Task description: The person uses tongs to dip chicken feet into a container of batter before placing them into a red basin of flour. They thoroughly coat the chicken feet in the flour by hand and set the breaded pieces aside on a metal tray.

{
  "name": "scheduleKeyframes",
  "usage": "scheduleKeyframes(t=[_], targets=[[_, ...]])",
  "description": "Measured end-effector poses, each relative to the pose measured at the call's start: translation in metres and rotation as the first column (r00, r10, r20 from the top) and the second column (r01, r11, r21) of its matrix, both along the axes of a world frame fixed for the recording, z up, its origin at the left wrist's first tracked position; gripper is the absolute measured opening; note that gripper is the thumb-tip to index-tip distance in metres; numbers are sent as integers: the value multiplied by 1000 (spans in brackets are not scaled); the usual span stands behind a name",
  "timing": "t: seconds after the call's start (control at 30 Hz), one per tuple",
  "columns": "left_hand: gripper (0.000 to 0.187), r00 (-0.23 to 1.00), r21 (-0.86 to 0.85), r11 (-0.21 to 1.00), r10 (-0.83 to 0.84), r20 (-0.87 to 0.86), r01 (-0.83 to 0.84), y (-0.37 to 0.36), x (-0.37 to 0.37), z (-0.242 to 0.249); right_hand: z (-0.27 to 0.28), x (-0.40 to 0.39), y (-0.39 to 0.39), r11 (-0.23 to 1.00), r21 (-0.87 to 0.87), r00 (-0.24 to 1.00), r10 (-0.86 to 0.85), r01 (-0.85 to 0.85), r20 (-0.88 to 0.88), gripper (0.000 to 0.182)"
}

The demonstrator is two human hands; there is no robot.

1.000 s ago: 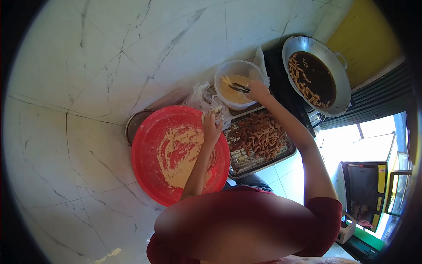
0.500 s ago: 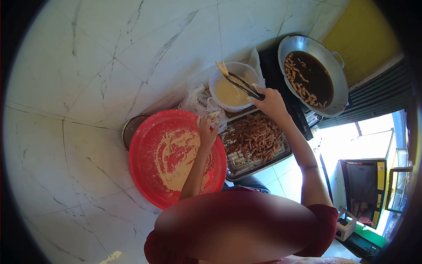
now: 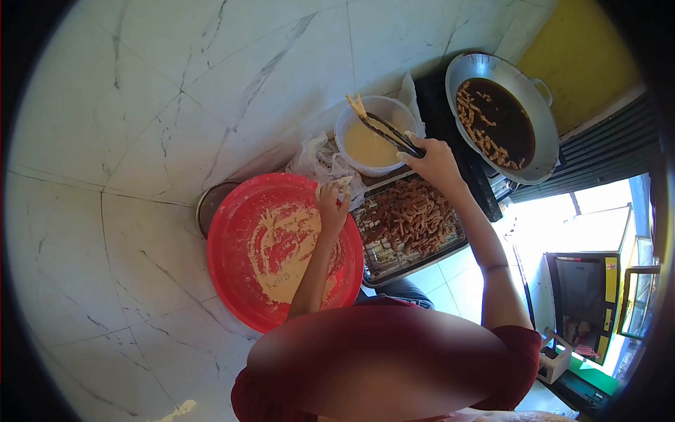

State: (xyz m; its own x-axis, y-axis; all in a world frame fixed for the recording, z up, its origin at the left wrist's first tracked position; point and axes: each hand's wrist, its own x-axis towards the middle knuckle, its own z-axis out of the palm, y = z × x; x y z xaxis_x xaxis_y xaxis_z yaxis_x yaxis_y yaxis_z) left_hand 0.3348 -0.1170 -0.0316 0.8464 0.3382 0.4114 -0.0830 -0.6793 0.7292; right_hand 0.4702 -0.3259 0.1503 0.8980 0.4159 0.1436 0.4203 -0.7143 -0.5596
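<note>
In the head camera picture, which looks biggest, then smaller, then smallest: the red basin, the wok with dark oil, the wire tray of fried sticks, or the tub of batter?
1. Red basin, clearly the largest.
2. Wok and wire tray: they look about alike, and the fisheye lens bends things, so I won't rank them.
3. Tub of batter, the smallest.

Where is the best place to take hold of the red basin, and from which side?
Probably the bare near-left rim of the red basin. It is wide and shallow, so two hands seem wiser. The far-right rim is crowded by the left hand and the tray.
</note>
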Motion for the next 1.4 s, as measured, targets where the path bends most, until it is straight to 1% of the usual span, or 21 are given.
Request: scheduleKeyframes(t=[0.07, 0.17, 0.23, 0.27, 0.33, 0.43, 0.53, 0.63, 0.73, 0.77, 0.83, 0.87, 0.93, 0.97, 1.03, 1.07, 1.13, 1.23, 1.27, 1.33, 1.4], targets=[[41, 1000, 31, 1000, -6, -8, 6, 1, 0, -1, -1, 1, 0, 1000, -16, 1000, -2, 2, -6, 44], [40, 1000, 80, 997, 10, 9, -10, 0, 1, 3, -2, 9, 10, 993, -117, 1000, 5, -5, -5, 41], [39, 1000, 29, 1000, -1, -13, 2, 1, 2, 0, -8, 24, 28, 964, -260, 998, 48, -57, -39, 38], [38, 1000, 5, 1000, -6, -23, 6, 1, 1, -2, -15, 34, 39, 941, -328, 996, 69, -84, -58, 36], [38, 1000, -5, 1000, -7, 3, 7, 0, 1, -1, -54, 58, 62, 872, -464, 987, 112, -155, -119, 33], [39, 999, -37, 999, 2, 37, 0, -2, 0, 2, -84, 68, 81, 812, -533, 970, 171, -237, -170, 34], [39, 998, -25, 1000, 19, 67, -17, -2, 2, 0, -83, 73, 77, 836, -512, 978, 130, -196, -162, 35], [38, 998, -21, 999, 30, 64, -28, -1, 2, -2, -55, 58, 50, 923, -362, 990, 96, -128, -106, 39], [37, 999, -8, 1000, 23, 47, -22, -2, 1, 1, -43, 31, 24, 986, -169, 993, -13, -7, -116, 42], [37, 999, 0, 1000, 16, 41, -16, -1, 1, 3, -46, 19, 20, 998, -51, 993, -34, 29, -110, 42], [37, 998, 51, 999, 5, 70, -9, 0, 1, 6, -54, -4, 14, 978, 187, 992, -76, 94, -102, 43], [37, 997, 76, 997, 2, 83, -8, 0, 1, 7, -58, -13, 13, 980, 176, 993, -79, 93, -88, 43], [37, 997, -7, 1000, -10, 75, 10, 1, 2, 1, -64, -25, 11, 984, 156, 995, -80, 88, -60, 43], [37, 997, -47, 999, -17, 69, 20, 1, 2, -3, -65, -27, 11, 985, 151, 995, -65, 77, -79, 43], [36, 995, 49, 999, -9, 94, 4, 2, 1, -1, -68, -31, 10, 988, 147, 992, -39, 56, -118, 43], [36, 994, 97, 995, -4, 109, -7, 2, 2, 0, -70, -32, 12, 977, 197, 993, -61, 80, -99, 43], [37, 995, 74, 997, -7, 97, 0, 1, 1, 1, -74, -35, 15, 948, 296, 992, -104, 119, -65, 43], [37, 997, 21, 1000, -11, 76, 9, 0, 1, 2, -82, -38, 15, 974, 221, 998, -42, 50, -42, 43], [37, 998, 0, 1000, -15, 67, 15, 0, 1, 2, -83, -38, 16, 977, 207, 997, -45, 58, -68, 43], [37, 996, 25, 1000, -10, 87, 8, 0, 0, 3, -79, -36, 16, 981, 178, 992, -54, 74, -117, 44], [37, 996, 20, 1000, -9, 90, 7, 0, 1, 1, -74, -38, 17, 976, 204, 994, -57, 75, -93, 44]])
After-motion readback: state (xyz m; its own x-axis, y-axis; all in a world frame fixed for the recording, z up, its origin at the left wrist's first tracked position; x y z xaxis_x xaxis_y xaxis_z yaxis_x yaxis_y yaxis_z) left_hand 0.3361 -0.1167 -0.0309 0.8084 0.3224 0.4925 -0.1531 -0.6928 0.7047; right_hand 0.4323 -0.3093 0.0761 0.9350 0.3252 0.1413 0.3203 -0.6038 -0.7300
